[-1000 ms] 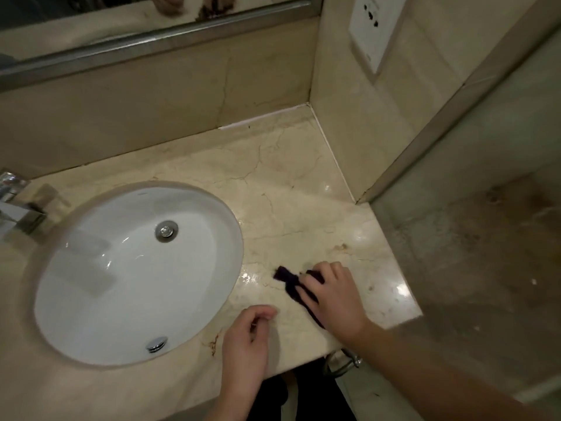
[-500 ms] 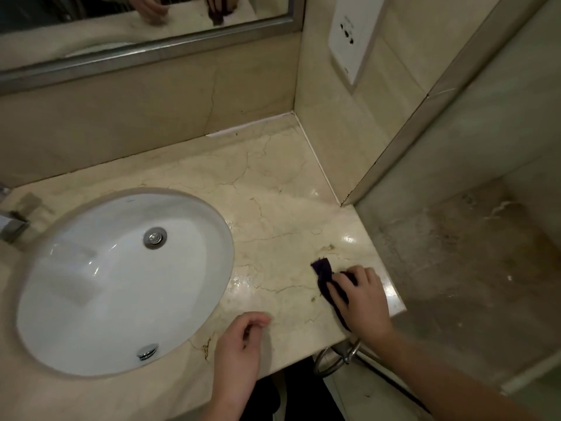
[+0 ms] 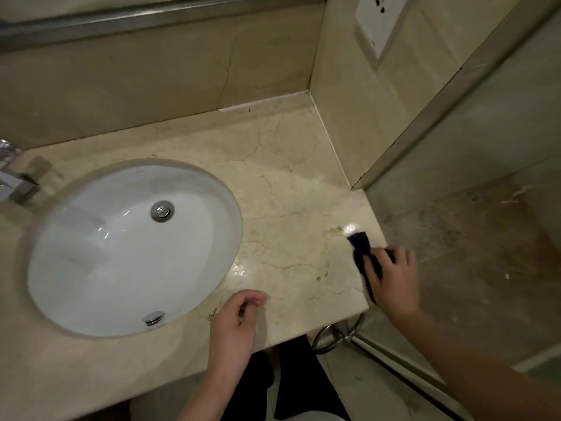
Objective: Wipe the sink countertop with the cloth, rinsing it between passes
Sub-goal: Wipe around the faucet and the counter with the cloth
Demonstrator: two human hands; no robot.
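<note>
The beige marble countertop (image 3: 282,189) runs around a white oval sink (image 3: 121,247). My right hand (image 3: 393,281) presses a dark cloth (image 3: 359,243) flat on the counter at its right edge; part of the cloth sticks out beyond my fingers, the rest is hidden under my palm. A brownish stain (image 3: 335,230) lies just left of the cloth. My left hand (image 3: 236,326) rests on the counter's front edge beside the sink, fingers loosely curled, holding nothing.
A chrome tap (image 3: 13,183) stands at the far left. A wall with a white socket plate (image 3: 379,22) closes the back right corner. A glass shower panel (image 3: 473,208) borders the counter's right end. A metal towel ring (image 3: 337,332) hangs below the front edge.
My right hand has slid the cloth to the right across the counter, from near the sink's rim to the right edge. My left hand has stayed at the front edge.
</note>
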